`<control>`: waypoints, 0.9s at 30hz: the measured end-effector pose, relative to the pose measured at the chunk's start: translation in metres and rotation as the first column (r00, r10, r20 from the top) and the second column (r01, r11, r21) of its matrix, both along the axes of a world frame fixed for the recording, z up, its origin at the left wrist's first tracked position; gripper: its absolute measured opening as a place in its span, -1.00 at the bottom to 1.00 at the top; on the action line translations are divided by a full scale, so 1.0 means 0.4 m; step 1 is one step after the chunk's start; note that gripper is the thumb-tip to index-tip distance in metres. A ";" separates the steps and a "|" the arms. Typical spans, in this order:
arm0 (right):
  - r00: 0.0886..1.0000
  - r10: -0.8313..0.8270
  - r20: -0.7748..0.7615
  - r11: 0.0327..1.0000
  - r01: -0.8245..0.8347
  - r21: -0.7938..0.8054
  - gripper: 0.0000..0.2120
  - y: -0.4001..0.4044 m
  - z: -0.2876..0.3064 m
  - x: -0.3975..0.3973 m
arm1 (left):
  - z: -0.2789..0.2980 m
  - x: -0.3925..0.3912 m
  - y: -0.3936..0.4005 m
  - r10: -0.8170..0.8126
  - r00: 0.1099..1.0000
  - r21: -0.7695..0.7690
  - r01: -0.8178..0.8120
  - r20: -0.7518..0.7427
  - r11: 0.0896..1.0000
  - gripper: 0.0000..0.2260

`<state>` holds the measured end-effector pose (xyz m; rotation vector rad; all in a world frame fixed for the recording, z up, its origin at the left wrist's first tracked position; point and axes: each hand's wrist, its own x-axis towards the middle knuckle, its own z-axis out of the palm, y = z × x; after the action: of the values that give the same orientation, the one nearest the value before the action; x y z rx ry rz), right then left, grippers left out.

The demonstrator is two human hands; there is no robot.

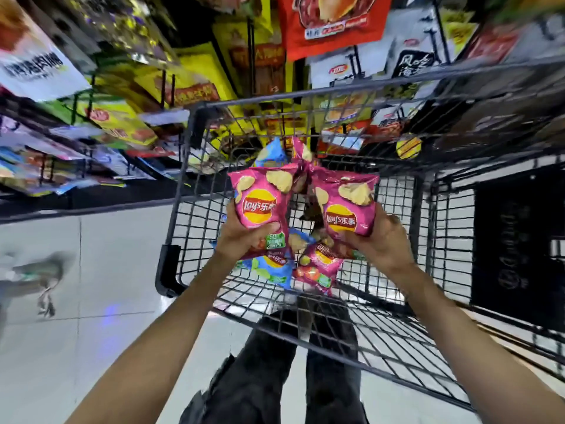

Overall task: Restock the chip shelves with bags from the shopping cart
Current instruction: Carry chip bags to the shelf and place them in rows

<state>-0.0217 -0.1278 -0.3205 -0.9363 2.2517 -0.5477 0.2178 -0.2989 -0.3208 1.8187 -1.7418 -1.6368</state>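
The left hand (244, 238), fingers curled round the lower end, grips a glossy pink foil chip bag with a red-and-yellow round logo (263, 198); the right hand (377, 240) grips the lower end of a second glossy pink foil chip bag of the same kind (345, 206) in the same way. Both bags are puffed, pillow-shaped and crinkled at their sealed top seams, and they are held upright above the middle of the black wire-mesh shopping cart (195, 123), their upper corners close together, possibly touching. Under the hands, on the cart's mesh floor toward its near edge, lie more bags: a blue foil chip bag (272, 269) and another pink foil chip bag with tomato pictures (318, 264), overlapping each other. A further blue bag (272, 151) and a pink one peek out behind the two held bags, toward the cart's far edge. The step in hand appears to be lifting a pair of bags out of the cart. The next move likely calls for turning to the chip shelves (116, 123), which run along the left and beyond the cart's far rim, packed with yellow, white and red bags, blurred here, and finding the matching row. The foil looks slippery and the bags air-filled, so a gentle hold would suit. Dark trousers and a pale tiled floor (91, 301) show below.
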 end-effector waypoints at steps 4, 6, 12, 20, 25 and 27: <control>0.980 -0.179 0.085 0.979 0.186 -0.082 -0.39 0.073 0.176 0.043 | 0.166 -0.033 0.008 -0.134 0.991 -0.065 0.132 -0.028 0.989 -0.36; 0.962 -0.261 0.085 0.958 0.269 -0.103 -0.43 0.117 0.265 0.070 | 0.224 -0.042 0.013 -0.238 0.971 -0.102 0.234 -0.030 0.967 -0.25; 0.883 -0.447 0.141 0.847 0.469 -0.252 -0.46 0.263 0.486 0.159 | 0.436 -0.105 0.087 -0.446 0.888 -0.215 0.416 -0.115 0.884 -0.01; 0.720 -0.652 0.237 0.596 0.680 -0.426 -0.30 0.490 0.673 0.195 | 0.662 -0.247 0.263 -0.612 0.764 -0.377 0.515 -0.205 0.770 -0.01; 0.631 -0.725 0.278 0.451 0.739 -0.501 -0.40 0.660 0.769 0.237 | 0.769 -0.296 0.458 -0.735 0.654 -0.416 0.626 -0.180 0.659 0.07; 0.571 -0.767 0.292 0.378 0.771 -0.512 -0.41 0.748 0.790 0.267 | 0.798 -0.303 0.546 -0.768 0.613 -0.415 0.660 -0.185 0.627 0.07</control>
<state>0.0852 0.1713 -0.0045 0.0112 2.4515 -1.7734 0.0964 -0.0805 -0.0015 0.5987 -2.5409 -1.6130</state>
